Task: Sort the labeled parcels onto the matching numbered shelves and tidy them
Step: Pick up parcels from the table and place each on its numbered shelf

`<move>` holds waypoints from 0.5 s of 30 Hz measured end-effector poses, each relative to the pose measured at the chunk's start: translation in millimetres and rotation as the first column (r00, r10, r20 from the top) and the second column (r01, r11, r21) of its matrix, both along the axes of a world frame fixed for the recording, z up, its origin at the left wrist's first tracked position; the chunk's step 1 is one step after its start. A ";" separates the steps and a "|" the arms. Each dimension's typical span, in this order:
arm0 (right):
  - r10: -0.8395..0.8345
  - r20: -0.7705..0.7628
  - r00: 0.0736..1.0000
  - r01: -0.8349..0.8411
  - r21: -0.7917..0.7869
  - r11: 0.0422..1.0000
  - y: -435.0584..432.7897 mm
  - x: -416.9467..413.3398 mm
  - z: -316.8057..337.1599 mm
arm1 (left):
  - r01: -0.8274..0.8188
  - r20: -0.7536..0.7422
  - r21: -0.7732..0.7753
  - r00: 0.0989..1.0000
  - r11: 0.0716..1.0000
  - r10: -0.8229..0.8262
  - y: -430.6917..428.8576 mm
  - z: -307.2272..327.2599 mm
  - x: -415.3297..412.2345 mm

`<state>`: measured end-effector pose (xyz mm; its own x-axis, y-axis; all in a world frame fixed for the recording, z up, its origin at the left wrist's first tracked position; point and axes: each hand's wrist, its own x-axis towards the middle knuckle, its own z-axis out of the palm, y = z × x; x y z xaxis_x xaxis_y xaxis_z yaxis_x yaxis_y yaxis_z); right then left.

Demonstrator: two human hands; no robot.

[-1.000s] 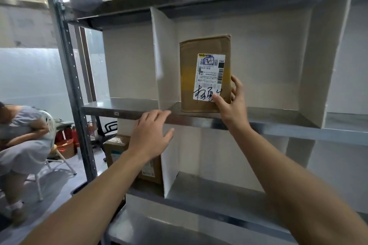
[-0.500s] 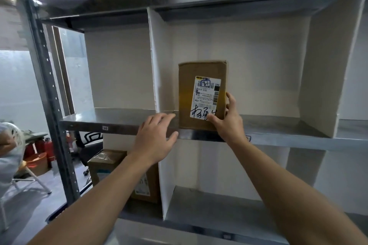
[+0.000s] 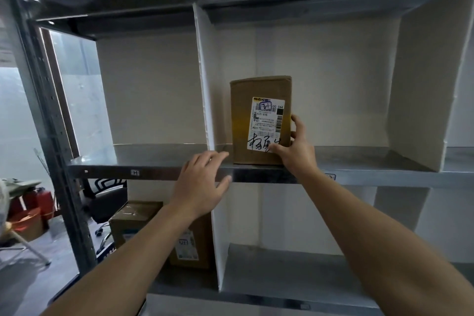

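Right hand (image 3: 295, 152) grips shelved parcel (image 3: 241, 115); left hand (image 3: 202, 185) spread nearby.

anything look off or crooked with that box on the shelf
Nothing stands out. The parcel stands upright at the front of the shelf, label facing out, with the right hand holding its lower right corner.

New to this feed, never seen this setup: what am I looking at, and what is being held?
No machine here: these are a person's bare arms, filmed by one wide-angle camera on their head. They face a metal shelf split by a white divider. A cardboard parcel with a shipping label stands upright right of the divider. The right hand grips its lower right corner, thumb on the label. The left hand is open at the shelf's front edge, holding nothing. A second parcel sits on the lower shelf, left of the divider.
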<state>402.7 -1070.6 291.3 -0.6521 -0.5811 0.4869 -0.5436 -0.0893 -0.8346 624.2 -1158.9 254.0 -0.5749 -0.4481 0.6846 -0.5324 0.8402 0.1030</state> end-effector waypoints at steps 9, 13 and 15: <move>-0.072 -0.014 0.997 0.072 0.017 0.997 -5.2 6.6 0.4 | 0.046 -0.007 -0.008 0.999 0.999 -0.046 -14.4 -5.0 5.6; -0.153 -0.020 0.988 0.153 0.019 0.988 0.1 10.5 -1.4 | 0.092 -0.011 -0.007 0.996 0.996 -0.092 -16.5 -6.4 4.4; -0.181 -0.083 0.980 0.183 0.023 0.983 8.2 16.4 -8.3 | 0.122 -0.022 -0.008 0.992 0.992 -0.123 -15.2 -8.2 3.7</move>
<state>419.1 -1062.4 283.0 -0.7082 -0.4715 0.5256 -0.6135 0.0423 -0.7886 627.9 -1174.2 245.8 -0.6096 -0.3708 0.7006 -0.4230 0.8997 0.1082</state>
